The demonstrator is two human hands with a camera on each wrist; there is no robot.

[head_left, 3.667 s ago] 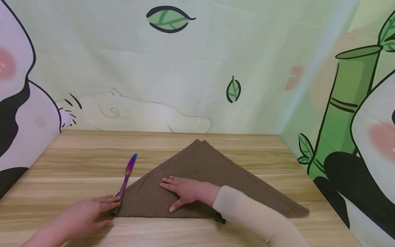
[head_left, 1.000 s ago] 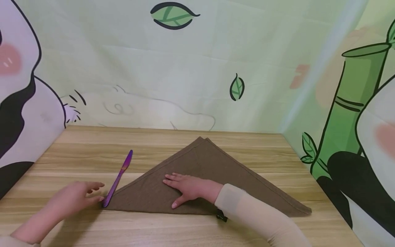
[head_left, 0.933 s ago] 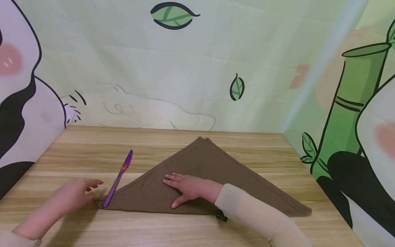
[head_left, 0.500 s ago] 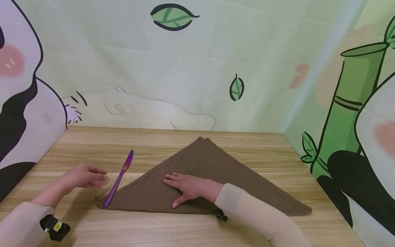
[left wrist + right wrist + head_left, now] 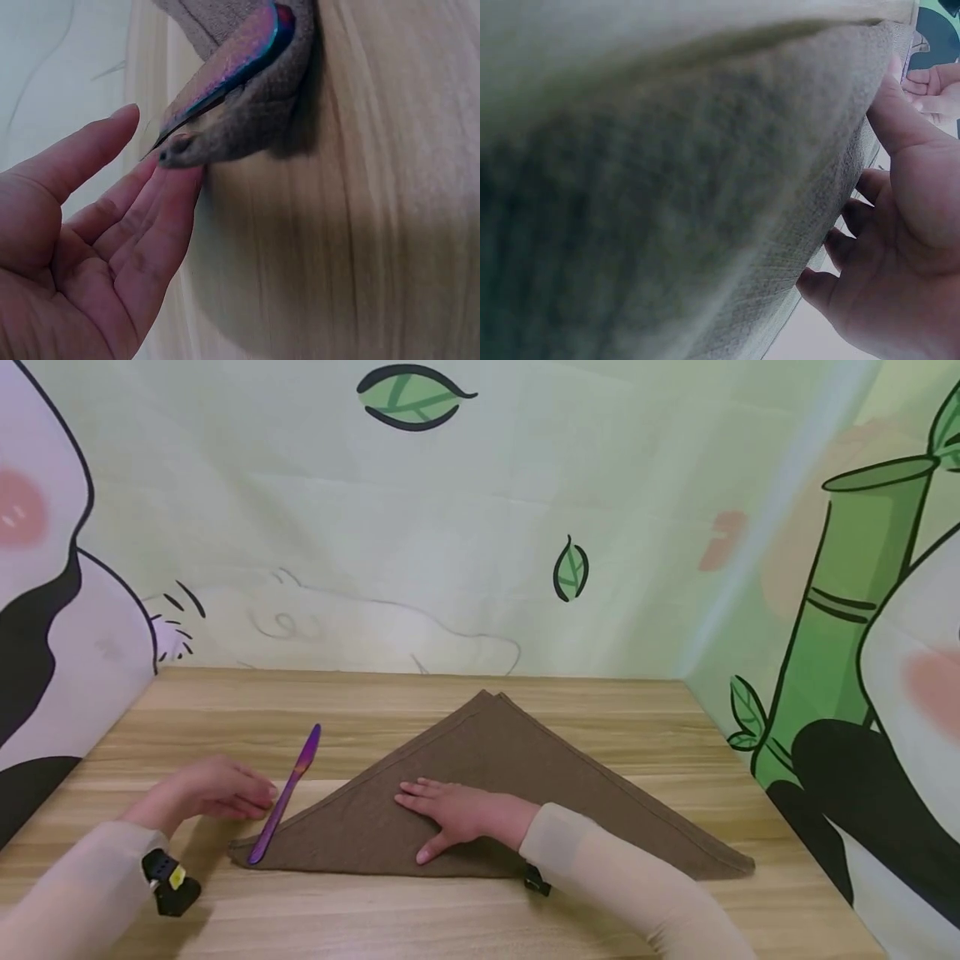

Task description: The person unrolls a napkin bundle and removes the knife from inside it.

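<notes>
A brown cloth (image 5: 510, 752), folded to a triangle, lies on the table with its peak toward the back. Across its left corner rests a purple iridescent table knife (image 5: 286, 792), handle end on the cloth and blade reaching over the wood. My left hand (image 5: 217, 789) hovers just left of the knife, fingers loosely bent; the left wrist view shows thumb and fingers apart near the knife (image 5: 225, 60), no clear grip, contact uncertain. My right hand (image 5: 457, 818) presses flat on the cloth, fingers spread. In the right wrist view, the cloth (image 5: 705, 187) fills most of the picture beside my right hand (image 5: 915, 217).
The pale wooden table (image 5: 420, 918) extends to a printed backdrop (image 5: 450, 510) with leaves, bamboo and pandas. Small black cameras, one (image 5: 171, 885) under the left wrist and another (image 5: 537, 881) under the right, hang close to the tabletop.
My left hand leaves the cloth's left corner, rises, then comes right toward the knife. That corner now shows left of the knife, whose handle end sits farther left. My right hand stays put.
</notes>
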